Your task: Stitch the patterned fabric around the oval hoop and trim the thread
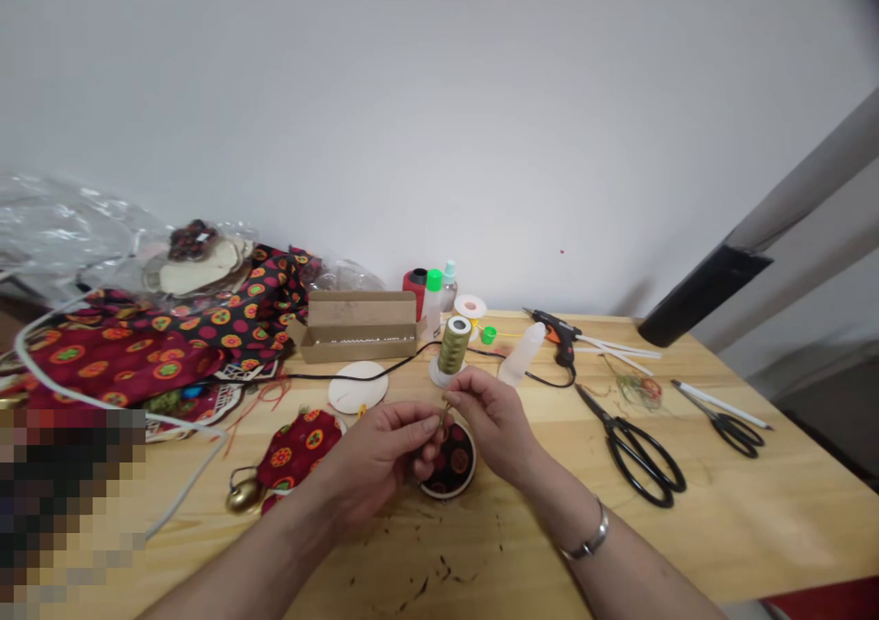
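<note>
My left hand (402,437) and my right hand (493,420) meet near the middle of the table, fingertips almost touching. Both pinch at something small, thin and brownish-gold between them, too fine to make out. Just below lies a round disc covered in dark patterned fabric (457,469) with a pale rim, partly hidden by the left fingers. Behind the right hand an olive-green thread spool (454,345) stands upright. Left of my left wrist are a red patterned fabric piece (298,446) and a brass bell (245,492).
Large black-handled scissors (635,451), smaller scissors (732,429) and a glue gun (558,331) lie on the right. An open cardboard box (361,338), a white oval disc (358,387) and a green-capped bottle (432,304) are behind. Patterned cloth (254,304) heaps at left.
</note>
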The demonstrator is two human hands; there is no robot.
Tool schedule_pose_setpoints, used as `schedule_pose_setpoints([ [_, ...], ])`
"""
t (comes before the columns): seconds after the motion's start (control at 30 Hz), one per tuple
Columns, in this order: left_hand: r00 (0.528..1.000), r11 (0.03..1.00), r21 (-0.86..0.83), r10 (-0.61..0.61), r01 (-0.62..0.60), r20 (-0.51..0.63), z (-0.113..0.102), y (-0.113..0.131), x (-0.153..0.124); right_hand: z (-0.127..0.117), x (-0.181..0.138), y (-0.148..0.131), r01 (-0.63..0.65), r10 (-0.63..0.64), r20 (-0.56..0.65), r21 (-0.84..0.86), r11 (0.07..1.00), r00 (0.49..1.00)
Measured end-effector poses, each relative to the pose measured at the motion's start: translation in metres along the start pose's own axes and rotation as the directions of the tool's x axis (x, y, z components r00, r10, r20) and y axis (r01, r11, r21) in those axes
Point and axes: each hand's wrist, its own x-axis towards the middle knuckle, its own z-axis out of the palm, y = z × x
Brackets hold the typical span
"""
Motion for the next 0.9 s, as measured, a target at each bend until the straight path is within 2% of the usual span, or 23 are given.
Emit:
schedule_pose_setpoints([
  [0.07,1.0,1.0,0.002,0.013,-0.013,-0.006,-0.001,-0.001,0.001,-0.001,0.001,-0.001,-0.007,0.007,-0.035,0.011,1.0,0.999],
  [0.23,0.989,0.995,0.008,0.101,-0.101,-0.105,-0.002,-0.002,0.003,-0.005,0.006,-0.002,-0.047,0.047,-0.234,0.005,0.999,0.971],
  [0.43,0.963,0.986,-0.023,0.158,-0.167,-0.22,-0.001,0.0,0.003,0.003,-0.002,-0.003,-0.081,0.077,-0.083,-0.04,0.996,0.994],
  [0.6,0.951,0.985,-0.028,0.156,-0.169,-0.266,0.0,0.001,0.003,0.01,-0.006,-0.002,-0.012,0.007,-0.04,-0.109,0.994,0.999],
  [0.77,0.935,0.985,-0.022,0.156,-0.172,-0.319,-0.001,-0.001,0.004,0.008,-0.007,-0.003,0.015,-0.008,0.048,-0.137,0.99,0.999],
  [0.9,0.927,0.985,0.015,0.165,-0.17,-0.338,-0.004,-0.003,0.005,0.007,-0.007,-0.008,0.076,-0.067,0.053,-0.179,0.981,0.996],
])
